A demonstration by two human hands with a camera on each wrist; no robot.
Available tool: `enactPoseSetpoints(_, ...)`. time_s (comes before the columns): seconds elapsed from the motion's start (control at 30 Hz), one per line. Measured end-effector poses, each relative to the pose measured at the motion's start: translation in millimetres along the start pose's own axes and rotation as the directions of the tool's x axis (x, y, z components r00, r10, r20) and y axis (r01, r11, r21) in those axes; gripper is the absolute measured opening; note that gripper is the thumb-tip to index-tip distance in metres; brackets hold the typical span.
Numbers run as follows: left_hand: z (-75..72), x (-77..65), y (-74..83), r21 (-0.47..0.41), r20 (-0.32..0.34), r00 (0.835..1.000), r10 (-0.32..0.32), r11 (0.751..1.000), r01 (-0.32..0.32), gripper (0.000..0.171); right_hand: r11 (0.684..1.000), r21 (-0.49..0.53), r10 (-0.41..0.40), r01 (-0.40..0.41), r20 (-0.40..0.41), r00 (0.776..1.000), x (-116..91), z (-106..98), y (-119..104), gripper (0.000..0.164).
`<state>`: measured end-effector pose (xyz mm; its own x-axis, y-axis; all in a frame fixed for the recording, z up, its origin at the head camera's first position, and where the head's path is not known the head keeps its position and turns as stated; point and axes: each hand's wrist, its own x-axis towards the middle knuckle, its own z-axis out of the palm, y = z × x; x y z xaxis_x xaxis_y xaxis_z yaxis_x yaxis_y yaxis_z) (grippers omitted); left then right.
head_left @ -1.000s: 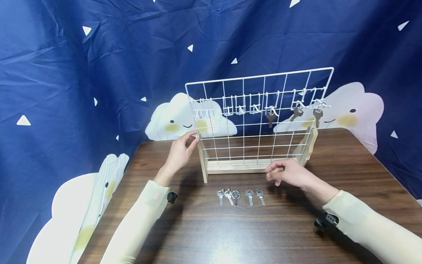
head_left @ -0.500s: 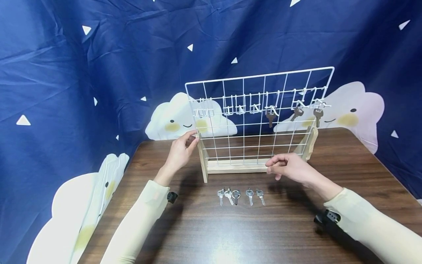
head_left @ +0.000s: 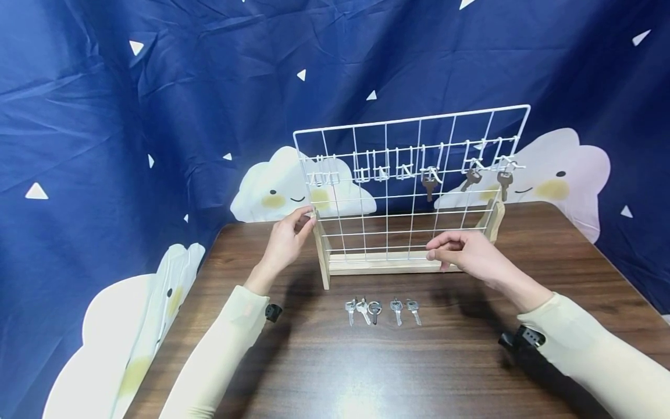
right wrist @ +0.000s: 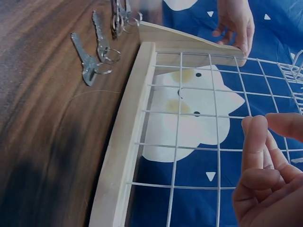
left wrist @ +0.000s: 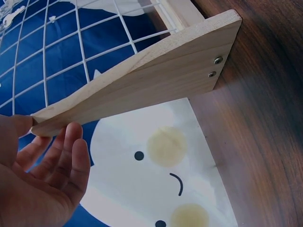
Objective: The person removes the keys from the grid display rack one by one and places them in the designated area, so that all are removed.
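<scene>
My left hand [head_left: 285,240] pinches the top end of the left wooden side panel [left wrist: 137,78] of a white wire grid rack [head_left: 386,215]. In the left wrist view the thumb lies on one side of the wood and fingertips on the other. My right hand [head_left: 466,253] hovers before the lower right of the grid, fingers loosely bent and nothing visible between thumb and index finger [right wrist: 255,135]. Three keys hang from hooks on the right: one key [head_left: 430,186], a second key [head_left: 471,179] and the rightmost key [head_left: 505,183]. Several keys with rings [head_left: 396,313] lie in a row before the rack.
Several white hooks [head_left: 381,173] without keys line the upper left of the grid. A wooden crossbar [head_left: 379,267] joins the side panels at the base, on a dark wood table [head_left: 314,361]. Behind hangs a blue cloth [head_left: 235,75] with clouds and white triangles.
My right hand has risen from near the table by the crossbar and shifted slightly right, in front of the grid. The left hand and the keys have stayed put.
</scene>
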<state>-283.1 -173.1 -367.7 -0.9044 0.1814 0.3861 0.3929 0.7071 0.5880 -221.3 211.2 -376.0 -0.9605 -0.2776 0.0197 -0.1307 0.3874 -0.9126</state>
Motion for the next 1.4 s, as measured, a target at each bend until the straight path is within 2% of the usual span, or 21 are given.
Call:
enactPoseSetpoints(0.23, 0.0, -0.2, -0.2, 0.002, 0.000, 1.000, -0.004, 1.000, 0.004, 0.039, 0.997, -0.075, -0.018, 0.015, -0.029, 0.999, 0, -4, -7, 0.036)
enactPoseSetpoints(0.53, 0.0, 0.4, -0.2, 0.002, -0.001, 1.000, 0.000, 1.000, 0.000, 0.039, 0.997, -0.062, -0.044, 0.041, -0.053, 0.998, 1, -7, -14, 0.030)
enactPoseSetpoints(1.0, -0.1, 0.1, -1.6, 0.005, 0.003, 1.000, 0.001, 1.000, -0.001, 0.040, 0.990, -0.118, -0.086, 0.071, -0.127, 0.988, 3, -14, -24, 0.030)
enactPoseSetpoints(1.23, -0.2, -0.6, -1.7, 0.010, 0.002, 1.000, 0.001, 1.000, -0.001, 0.040, 0.989, -0.098, -0.122, 0.108, -0.159, 0.980, 6, -17, -31, 0.028)
enactPoseSetpoints(1.4, 0.1, -0.6, -2.0, 0.005, 0.009, 1.000, -0.005, 1.000, 0.004, 0.040, 0.989, -0.035, -0.147, 0.143, -0.172, 0.974, 9, -17, -36, 0.022)
